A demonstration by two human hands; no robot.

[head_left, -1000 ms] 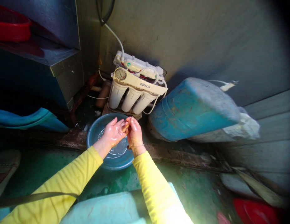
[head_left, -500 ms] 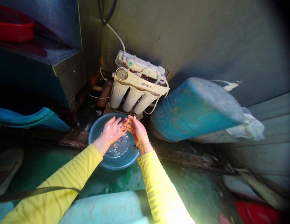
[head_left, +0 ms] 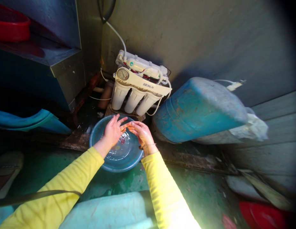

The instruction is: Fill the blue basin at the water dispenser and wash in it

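My left hand point(head_left: 112, 130) is above the blue basin point(head_left: 97, 163), its fingers spread and holding nothing. My right hand point(head_left: 142, 134) faces it over the basin's right side. Its thumb and fingers are closed round a fingertip of my left hand. The touching fingers look orange-tinted. A thin bracelet point(head_left: 148, 145) circles the right wrist. Below the hands, water point(head_left: 125, 152) stands in the basin, with a small reddish thing point(head_left: 122, 139) blurred in it.
Behind the basin stands a white water filter unit point(head_left: 138, 86) with hoses. A blue barrel point(head_left: 193, 111) leans at right by a crumpled plastic bag point(head_left: 252, 127). Red tubs point(head_left: 11, 27) and a metal counter point(head_left: 62, 58) are at left. A red basin point(head_left: 262, 214) lies front right.
The hands have drawn slightly apart, and the left fingers are spread wider. My right fingers have slid toward the tip of a left finger. The view has shifted slightly.
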